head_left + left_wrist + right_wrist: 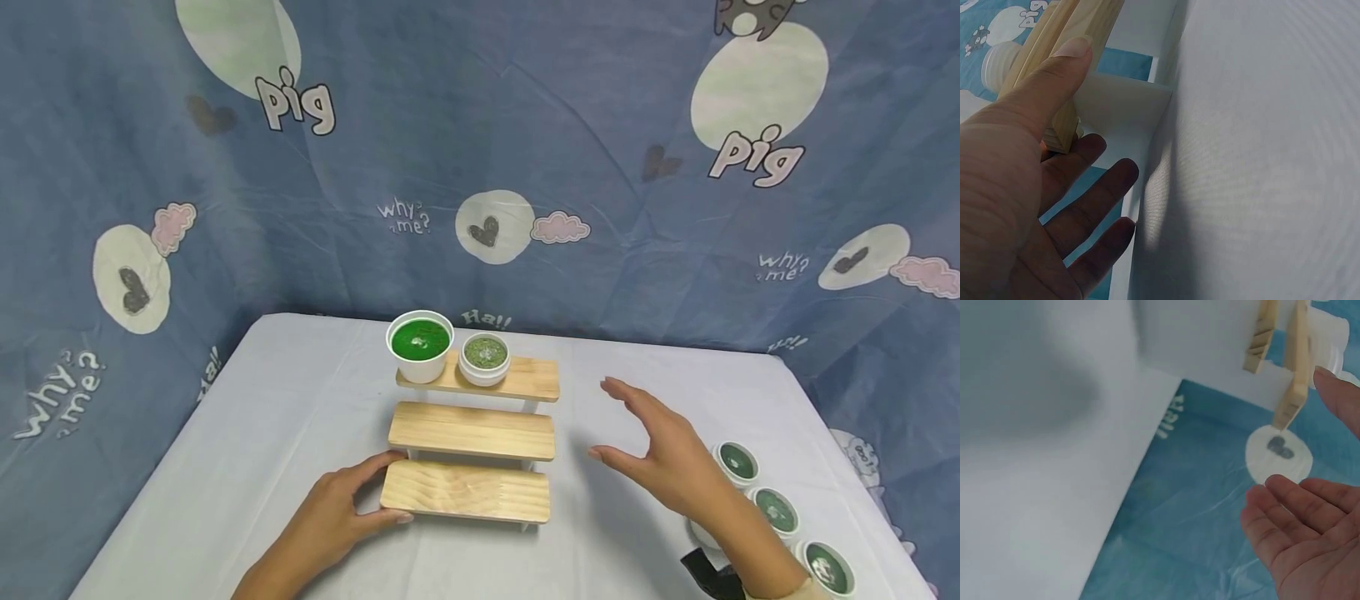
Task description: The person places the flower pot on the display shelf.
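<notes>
A three-step wooden shelf stand [471, 430] with pale boards and white supports stands mid-table. My left hand [327, 517] pinches the left end of its lowest board, thumb along the front edge and index finger behind. In the left wrist view the thumb [1054, 78] lies against the wood while the other fingers spread loosely below. On the top board sit a larger white cup [421, 367] of bright green contents and, to its right, a smaller white jar [483, 377] with speckled green contents. My right hand [667, 450] hovers right of the stand, thumb and fingers apart, holding nothing.
Several small white cups with dark green contents, among them a front one [825, 568], stand at the table's right side; one is partly hidden by my right forearm. A white cloth [300, 417] covers the table. Behind hangs a blue printed curtain [420, 150].
</notes>
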The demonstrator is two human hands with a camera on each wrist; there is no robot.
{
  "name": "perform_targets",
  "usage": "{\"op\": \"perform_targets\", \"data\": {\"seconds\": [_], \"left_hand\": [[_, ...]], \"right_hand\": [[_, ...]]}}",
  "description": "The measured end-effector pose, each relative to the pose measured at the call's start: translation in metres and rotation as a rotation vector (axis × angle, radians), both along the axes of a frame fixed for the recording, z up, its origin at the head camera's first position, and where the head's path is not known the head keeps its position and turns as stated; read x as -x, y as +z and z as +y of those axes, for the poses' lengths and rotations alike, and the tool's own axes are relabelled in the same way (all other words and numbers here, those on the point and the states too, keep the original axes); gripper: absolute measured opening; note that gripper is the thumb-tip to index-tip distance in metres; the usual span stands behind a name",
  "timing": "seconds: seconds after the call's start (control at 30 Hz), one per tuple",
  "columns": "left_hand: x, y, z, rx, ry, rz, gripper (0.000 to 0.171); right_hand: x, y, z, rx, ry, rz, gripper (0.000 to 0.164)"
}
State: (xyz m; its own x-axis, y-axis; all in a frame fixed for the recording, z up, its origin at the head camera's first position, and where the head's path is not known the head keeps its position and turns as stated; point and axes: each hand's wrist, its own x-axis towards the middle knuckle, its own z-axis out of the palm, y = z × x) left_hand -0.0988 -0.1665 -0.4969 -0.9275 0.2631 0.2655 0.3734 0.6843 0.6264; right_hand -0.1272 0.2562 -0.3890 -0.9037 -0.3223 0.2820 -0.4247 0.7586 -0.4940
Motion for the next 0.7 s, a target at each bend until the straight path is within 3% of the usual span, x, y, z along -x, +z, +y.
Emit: {"op": "perform_targets", "data": {"seconds": [0.43, 0.7], "left_hand": [[0.0, -0.001, 0.001, 0.005, -0.01, 0.007, 0.072], [0.002, -0.003, 0.0, 0.01, -0.009, 0.02, 0.072]], "right_hand": [[-0.03, -0.023, 0.056, -0.06, -0.123, 0.041, 0.08], [-0.044, -0.03, 0.092, -0.136, -0.201, -0.17, 0.073]]}}
